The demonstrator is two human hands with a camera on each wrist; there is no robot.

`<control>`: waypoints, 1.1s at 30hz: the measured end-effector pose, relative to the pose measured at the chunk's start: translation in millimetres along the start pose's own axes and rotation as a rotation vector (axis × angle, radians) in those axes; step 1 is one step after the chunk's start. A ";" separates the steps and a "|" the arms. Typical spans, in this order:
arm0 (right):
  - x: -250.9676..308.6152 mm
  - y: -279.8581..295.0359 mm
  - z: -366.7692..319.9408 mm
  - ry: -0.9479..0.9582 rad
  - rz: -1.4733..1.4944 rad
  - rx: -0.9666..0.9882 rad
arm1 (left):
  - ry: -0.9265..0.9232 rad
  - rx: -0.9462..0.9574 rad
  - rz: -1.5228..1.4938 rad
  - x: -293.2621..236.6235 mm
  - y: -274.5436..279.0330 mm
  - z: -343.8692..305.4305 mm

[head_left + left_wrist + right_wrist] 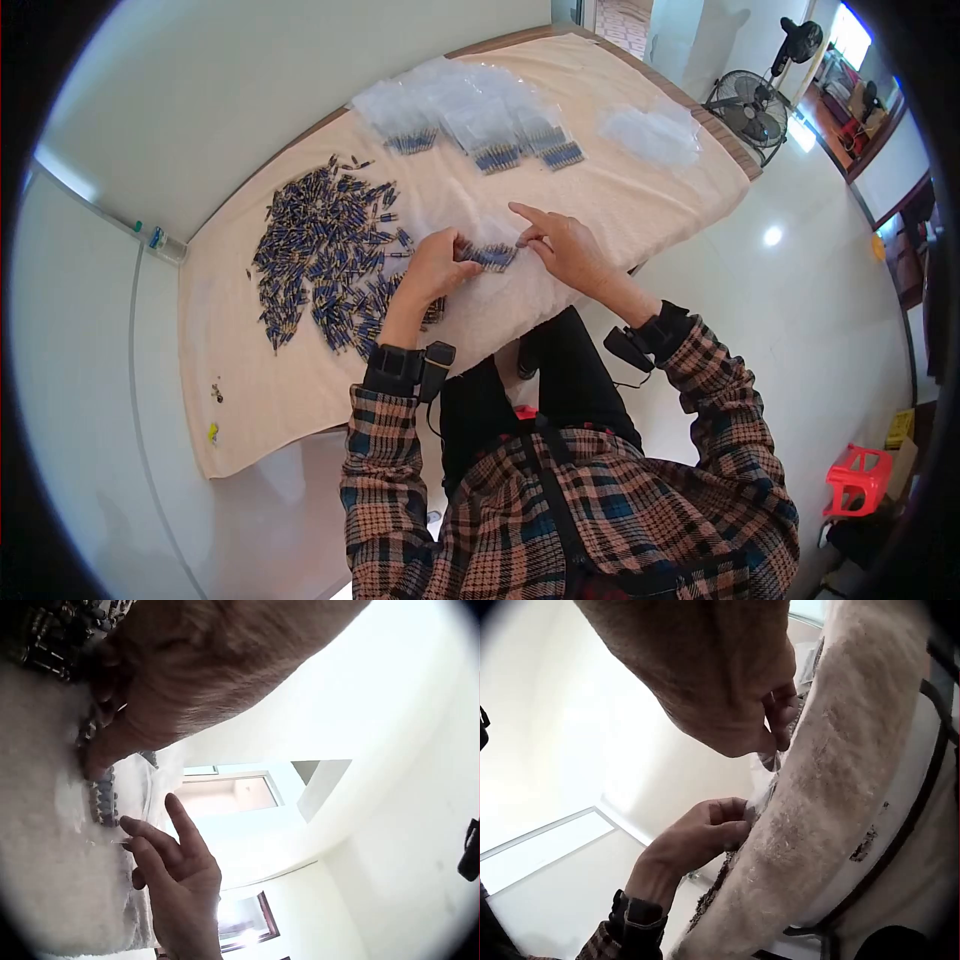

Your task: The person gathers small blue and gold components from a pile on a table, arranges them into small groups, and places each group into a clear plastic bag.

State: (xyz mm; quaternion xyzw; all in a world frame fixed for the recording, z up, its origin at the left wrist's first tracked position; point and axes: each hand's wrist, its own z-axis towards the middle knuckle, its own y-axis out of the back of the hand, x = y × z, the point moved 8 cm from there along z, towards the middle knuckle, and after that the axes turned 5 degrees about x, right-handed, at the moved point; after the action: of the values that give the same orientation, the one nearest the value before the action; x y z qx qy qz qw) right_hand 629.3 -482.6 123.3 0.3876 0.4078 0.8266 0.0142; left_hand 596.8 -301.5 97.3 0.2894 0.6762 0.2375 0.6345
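A clear plastic bag (493, 257) with a row of small blue-and-gold connectors lies between my two hands over the cloth. My left hand (435, 268) grips its left end, thumb and fingers closing on the connectors. At the other end, my right hand (572, 255) pinches the bag's edge between thumb and a finger, with the index finger stretched out. The right wrist view shows that thin plastic (763, 796) drawn between both hands. In the left wrist view the connectors (103, 801) sit side by side. A large loose pile of connectors (325, 250) spreads just left of my left hand.
Several filled bags (497, 156) lie overlapping at the table's far side. Flat clear bags (655, 135) are stacked to their right. A light cloth (250, 410) covers the table, which stands against a wall. A black fan (752, 110) and a red stool (858, 480) stand on the floor.
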 end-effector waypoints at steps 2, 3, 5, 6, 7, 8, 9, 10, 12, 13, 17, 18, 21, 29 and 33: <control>-4.6 -2.7 2.0 -0.023 0.062 -0.006 | 0.064 0.020 0.107 2.6 0.5 3.1; -8.8 -5.0 2.6 -0.048 0.126 -0.008 | 0.061 0.016 0.108 2.2 1.5 4.5; -13.0 -7.1 5.8 -0.070 0.189 -0.011 | 0.062 0.033 0.084 2.7 1.5 7.1; -13.0 -5.6 8.4 -0.052 0.194 -0.026 | 0.062 0.040 0.072 3.2 1.8 9.0; -13.0 -6.0 8.0 -0.041 0.204 -0.039 | 0.063 0.042 0.072 4.7 1.5 9.2; -13.5 -5.8 7.8 -0.029 0.213 -0.051 | 0.076 0.050 0.033 7.1 0.5 10.8; -14.8 -7.1 7.8 -0.030 0.212 -0.050 | 0.089 0.058 -0.005 9.5 -0.5 12.4; -16.8 -9.1 8.1 -0.055 0.249 -0.045 | 0.102 0.069 -0.042 12.6 -2.3 13.4; -19.1 -11.1 10.8 -0.101 0.318 -0.039 | 0.099 0.062 -0.059 15.9 -4.8 12.7; -19.2 -12.1 11.9 -0.100 0.317 -0.042 | 0.098 0.054 -0.077 17.5 -5.8 12.1; -19.7 -18.6 14.1 -0.130 0.460 -0.083 | 0.090 0.037 -0.053 14.0 -1.4 10.9; -20.0 -19.6 14.6 -0.124 0.470 -0.088 | 0.091 0.037 -0.037 13.7 -3.0 8.4; -19.2 -22.8 12.0 -0.125 0.487 -0.095 | 0.027 -0.034 -0.030 12.5 0.6 5.9; 0.6 -15.6 13.6 0.008 0.407 -0.144 | -0.065 -0.002 -0.255 20.1 -3.9 6.2; 11.1 -9.5 16.2 0.026 0.372 -0.126 | -0.074 0.039 -0.253 9.3 0.3 0.7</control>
State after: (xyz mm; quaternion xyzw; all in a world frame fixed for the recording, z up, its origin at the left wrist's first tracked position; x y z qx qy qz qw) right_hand 629.3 -461.8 129.7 0.4441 0.2766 0.8437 -0.1197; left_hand 597.2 -294.9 90.7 0.2226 0.6880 0.1316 0.6780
